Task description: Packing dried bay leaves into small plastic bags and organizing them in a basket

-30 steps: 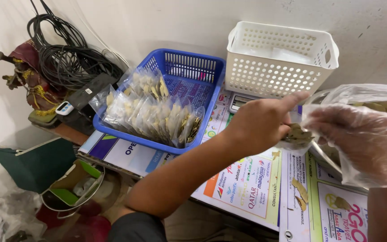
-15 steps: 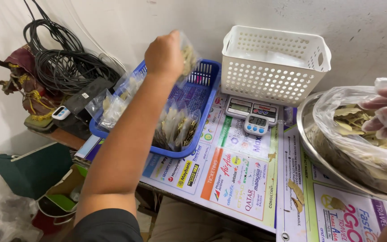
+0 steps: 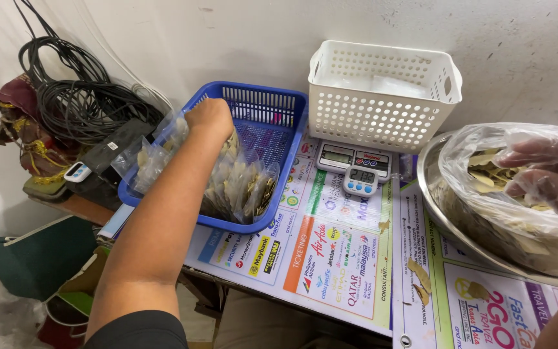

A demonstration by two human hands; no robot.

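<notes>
My left hand reaches into the blue basket, pressed down among several small clear packets of dried leaves; whether it still grips a packet is hidden. My right hand, in a clear plastic glove, rests in the open clear bag of dried bay leaves that sits in a metal bowl at the right. Its fingers are curled over the leaves.
A white perforated basket stands by the wall. A small digital scale and a timer lie on printed paper sheets that cover the table. Black cables and a dark device are at the left. Loose leaves lie near the front.
My left hand took a filled packet from by the bag, swung it up and left, and has come down into the blue basket. My right hand stayed at the bag.
</notes>
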